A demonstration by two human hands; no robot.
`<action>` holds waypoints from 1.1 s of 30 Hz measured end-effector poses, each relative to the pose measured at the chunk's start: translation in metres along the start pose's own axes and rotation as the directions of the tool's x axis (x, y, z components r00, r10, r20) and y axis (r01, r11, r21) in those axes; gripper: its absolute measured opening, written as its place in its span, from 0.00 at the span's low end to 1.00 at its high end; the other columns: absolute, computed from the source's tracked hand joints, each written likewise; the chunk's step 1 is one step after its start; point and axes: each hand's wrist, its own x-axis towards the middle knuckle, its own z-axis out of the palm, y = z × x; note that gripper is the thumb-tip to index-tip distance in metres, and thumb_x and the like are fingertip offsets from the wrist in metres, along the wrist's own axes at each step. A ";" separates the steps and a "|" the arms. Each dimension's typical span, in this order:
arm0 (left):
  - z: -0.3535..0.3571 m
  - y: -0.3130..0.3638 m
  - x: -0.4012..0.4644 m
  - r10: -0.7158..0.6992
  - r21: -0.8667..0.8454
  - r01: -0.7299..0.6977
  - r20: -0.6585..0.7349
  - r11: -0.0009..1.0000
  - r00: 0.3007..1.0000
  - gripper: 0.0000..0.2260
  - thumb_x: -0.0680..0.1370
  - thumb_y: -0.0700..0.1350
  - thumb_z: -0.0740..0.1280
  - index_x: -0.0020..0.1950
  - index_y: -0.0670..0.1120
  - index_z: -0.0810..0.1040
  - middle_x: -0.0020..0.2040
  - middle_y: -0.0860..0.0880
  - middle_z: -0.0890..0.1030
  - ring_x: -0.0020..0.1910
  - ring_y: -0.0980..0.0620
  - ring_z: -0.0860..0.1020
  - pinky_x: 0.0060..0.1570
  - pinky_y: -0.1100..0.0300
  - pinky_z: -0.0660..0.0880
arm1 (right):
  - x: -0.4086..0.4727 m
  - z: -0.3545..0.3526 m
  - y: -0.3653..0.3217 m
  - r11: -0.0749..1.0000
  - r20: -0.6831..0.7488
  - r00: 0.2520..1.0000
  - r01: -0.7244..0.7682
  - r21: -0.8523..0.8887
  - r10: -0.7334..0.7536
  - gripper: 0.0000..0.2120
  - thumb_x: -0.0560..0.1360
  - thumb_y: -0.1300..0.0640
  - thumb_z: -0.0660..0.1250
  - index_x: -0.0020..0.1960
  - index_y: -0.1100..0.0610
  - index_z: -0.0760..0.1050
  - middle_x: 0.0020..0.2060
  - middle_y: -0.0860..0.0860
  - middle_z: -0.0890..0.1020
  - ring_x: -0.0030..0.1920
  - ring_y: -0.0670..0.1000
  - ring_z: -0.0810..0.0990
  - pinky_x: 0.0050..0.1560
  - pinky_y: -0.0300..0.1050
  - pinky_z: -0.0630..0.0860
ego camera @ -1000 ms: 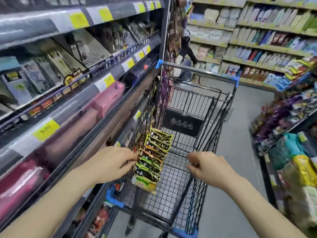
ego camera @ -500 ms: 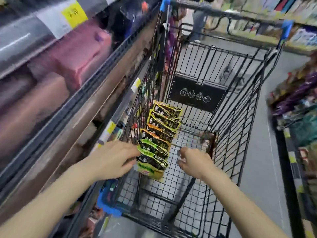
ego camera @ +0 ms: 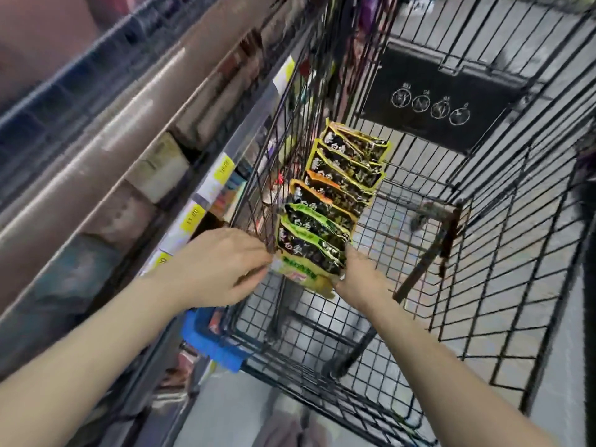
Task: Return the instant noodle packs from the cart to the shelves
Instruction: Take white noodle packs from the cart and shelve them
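Noodle packs (ego camera: 335,201) against cart (ego camera: 483,285) wall, left hand (ego camera: 222,262) and right hand (ego camera: 361,275) gripping nearest pack, shelves (ego camera: 129,130) beside.

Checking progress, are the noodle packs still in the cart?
In: the noodle packs stand in a row against the cart side, both hands at the nearest one.

black noodle packs (ego camera: 335,201) edged yellow, orange, green; cart (ego camera: 483,285) seemingly black

A supermarket aisle: stocked shelves (ego camera: 96,150) with yellow price tags (ego camera: 193,217) run along the frame's left, beside a black wire shopping cart (ego camera: 483,285).
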 end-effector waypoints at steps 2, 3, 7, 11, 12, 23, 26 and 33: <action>0.005 -0.001 -0.002 0.006 -0.007 -0.006 -0.054 1.000 0.999 0.14 0.76 0.47 0.59 0.41 0.43 0.81 0.38 0.47 0.82 0.38 0.44 0.80 0.41 0.52 0.78 | 0.006 0.010 -0.001 0.994 -0.060 0.996 -0.053 0.096 0.059 0.27 0.73 0.55 0.68 0.67 0.54 0.59 0.56 0.52 0.78 0.54 0.56 0.79 0.49 0.49 0.75; 0.007 -0.001 -0.003 0.012 -0.009 -0.013 -0.085 1.000 0.996 0.13 0.75 0.46 0.60 0.41 0.42 0.81 0.38 0.47 0.81 0.38 0.44 0.80 0.42 0.52 0.77 | 0.008 0.015 -0.002 0.985 -0.083 0.992 -0.081 0.150 0.094 0.27 0.72 0.55 0.69 0.66 0.54 0.59 0.54 0.51 0.78 0.52 0.55 0.79 0.47 0.49 0.75; 0.017 -0.003 -0.005 0.058 -0.005 -0.060 -0.198 0.998 0.979 0.11 0.76 0.43 0.61 0.41 0.41 0.81 0.38 0.46 0.82 0.37 0.44 0.79 0.51 0.52 0.75 | 0.012 0.034 -0.005 0.908 -0.153 0.956 -0.175 0.381 0.248 0.26 0.68 0.56 0.74 0.60 0.55 0.64 0.50 0.49 0.77 0.49 0.52 0.78 0.46 0.49 0.77; 0.026 -0.005 -0.008 0.083 -0.001 -0.087 -0.274 0.996 0.958 0.10 0.75 0.41 0.62 0.42 0.40 0.82 0.41 0.45 0.83 0.38 0.45 0.80 0.53 0.52 0.75 | 0.009 0.057 -0.006 0.813 -0.081 0.968 -0.151 0.562 0.236 0.27 0.66 0.56 0.76 0.61 0.55 0.68 0.54 0.51 0.77 0.52 0.52 0.77 0.48 0.47 0.77; 0.027 -0.005 -0.007 0.084 -0.002 -0.088 -0.295 0.996 0.952 0.10 0.74 0.41 0.62 0.42 0.40 0.82 0.41 0.45 0.83 0.39 0.46 0.81 0.54 0.53 0.74 | 0.008 0.062 -0.006 0.808 -0.072 0.975 -0.133 0.574 0.211 0.27 0.65 0.56 0.77 0.61 0.55 0.71 0.54 0.51 0.77 0.54 0.51 0.77 0.53 0.47 0.76; 0.028 -0.002 -0.006 0.068 0.019 -0.065 -0.323 0.998 0.944 0.10 0.74 0.40 0.62 0.40 0.40 0.81 0.38 0.45 0.82 0.36 0.46 0.80 0.49 0.52 0.75 | -0.017 0.040 -0.012 0.655 -0.118 0.980 -0.017 0.755 0.160 0.19 0.69 0.57 0.75 0.59 0.50 0.76 0.45 0.44 0.83 0.41 0.46 0.81 0.40 0.44 0.79; 0.028 0.000 -0.005 0.066 0.073 -0.046 -0.313 0.996 0.947 0.10 0.74 0.41 0.62 0.39 0.41 0.81 0.37 0.46 0.82 0.35 0.47 0.79 0.53 0.55 0.73 | -0.031 0.005 -0.004 0.579 -0.190 0.961 0.039 0.814 0.203 0.14 0.69 0.61 0.74 0.50 0.47 0.78 0.41 0.44 0.83 0.42 0.46 0.82 0.42 0.44 0.81; 0.020 0.030 0.037 -0.193 -0.068 0.189 -0.059 0.980 0.979 0.13 0.75 0.47 0.54 0.39 0.46 0.76 0.33 0.51 0.77 0.31 0.49 0.78 0.28 0.59 0.70 | -0.065 -0.072 0.035 0.399 -0.319 0.896 0.183 0.899 0.308 0.04 0.71 0.64 0.71 0.41 0.57 0.78 0.28 0.42 0.83 0.28 0.38 0.80 0.29 0.28 0.73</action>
